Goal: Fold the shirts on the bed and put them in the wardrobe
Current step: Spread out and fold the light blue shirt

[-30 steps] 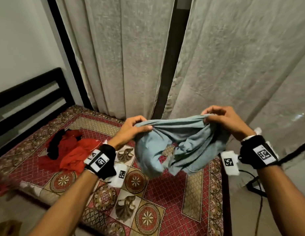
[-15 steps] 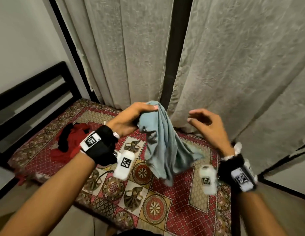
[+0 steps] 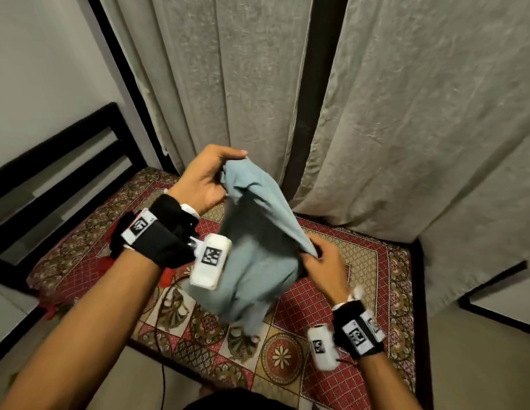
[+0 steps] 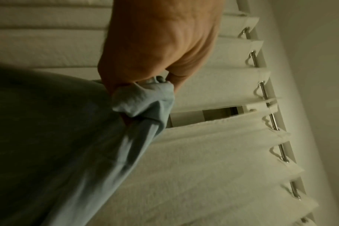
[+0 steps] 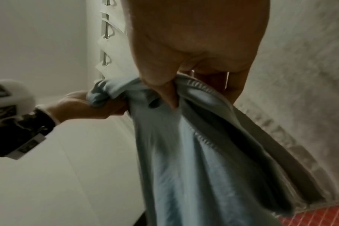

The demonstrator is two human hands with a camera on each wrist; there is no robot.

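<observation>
Shirt [image 3: 258, 261], pale blue, hanging bunched in the air over the bed [image 3: 370, 270], clear of the patterned cover. Gathered at its top in the left hand [image 3: 204, 184], whose fingers [image 3: 231, 152] curl over a wad of cloth and clamp it against the palm; lower down and to the right, pinched along a stitched hem by the right hand [image 3: 326, 261], thumb [image 5: 161, 85] pressing into the fabric, the other fingers tucked behind. Slack cloth sagging below both grips, so no clear outline yet. Best handled, probably, by working the fingers along the hem to two matching corners or the shoulder seams, drawing the hands apart until the fabric hangs flat, then lowering it onto the cover below the fingertips for folding. Worth keeping a light pinch, not a fistful, to avoid fresh creases. Beyond the left wrist, a red and black heap of clothes [image 3: 110, 255] lying on the bed, presumably next. Behind the knuckles, pale curtains [image 3: 406, 113]. Wardrobe not in view
</observation>
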